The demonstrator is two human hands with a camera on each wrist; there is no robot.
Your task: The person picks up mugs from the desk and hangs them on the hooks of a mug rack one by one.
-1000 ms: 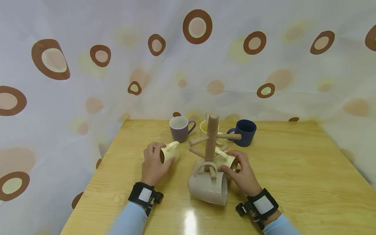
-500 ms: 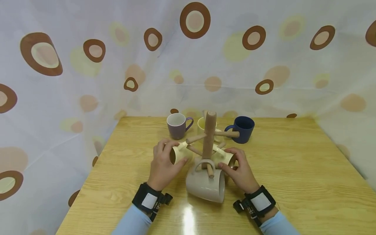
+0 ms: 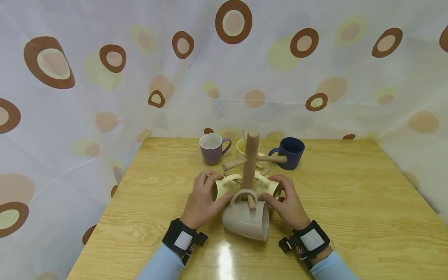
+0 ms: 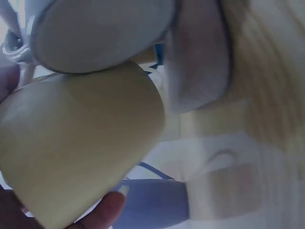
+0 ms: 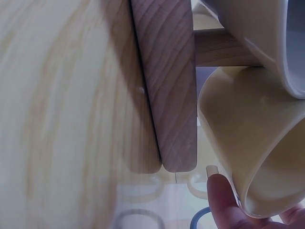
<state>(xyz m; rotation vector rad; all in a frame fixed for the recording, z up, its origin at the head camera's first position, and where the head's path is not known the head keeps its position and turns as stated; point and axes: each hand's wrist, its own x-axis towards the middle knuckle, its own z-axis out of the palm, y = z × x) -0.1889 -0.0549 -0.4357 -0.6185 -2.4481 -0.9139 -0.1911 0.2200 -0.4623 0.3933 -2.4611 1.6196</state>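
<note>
The wooden table [image 3: 350, 202] fills the lower half of the head view, backed by a spotted curtain [image 3: 105, 77] along its far and left edges. Near the middle of the table stands a wooden mug tree [image 3: 250, 163]; in the right wrist view its base [image 5: 167, 86] shows close up. A grey mug [image 3: 246, 219] hangs by its handle on the front peg, toward the near edge.

The left hand [image 3: 201, 202] grips a cream mug [image 3: 224, 186] with fingers and thumb curled round its body. A second ago this mug was out to the left of the tree and well apart from it; now it sits right against the trunk, its handle up at a left-side peg. I judge the handle is at or just over that peg, though whether it has hooked on cannot be told.

The right hand [image 3: 287, 202] has stayed put, fingers curled round a second cream mug [image 3: 269, 188] on the right side of the tree.

Along the far edge stand a purple mug [image 3: 212, 149], a yellow mug [image 3: 242, 147] behind the trunk, and a dark blue mug [image 3: 290, 153].
</note>
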